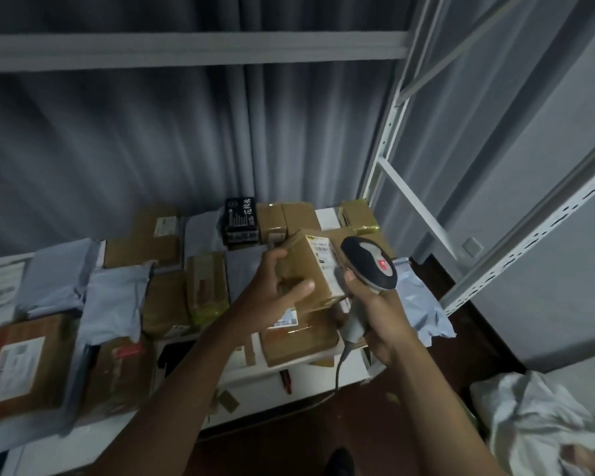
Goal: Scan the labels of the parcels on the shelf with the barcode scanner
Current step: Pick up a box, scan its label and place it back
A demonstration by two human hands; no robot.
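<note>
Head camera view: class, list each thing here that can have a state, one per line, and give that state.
Small cardboard box: lifted off the shelf, tilted, label facing the scanner.
Barcode scanner: held up, head beside the box's label.
Left hand: grips the box.
Right hand: grips the scanner's handle.
Black box: standing upright at the back.
Grey mailing bag: lying flat, crumpled.

I see a matt cardboard parcel (308, 269) with a paper label, a smooth plastic barcode scanner (370, 264), and crinkled plastic mailers (112, 300).
</note>
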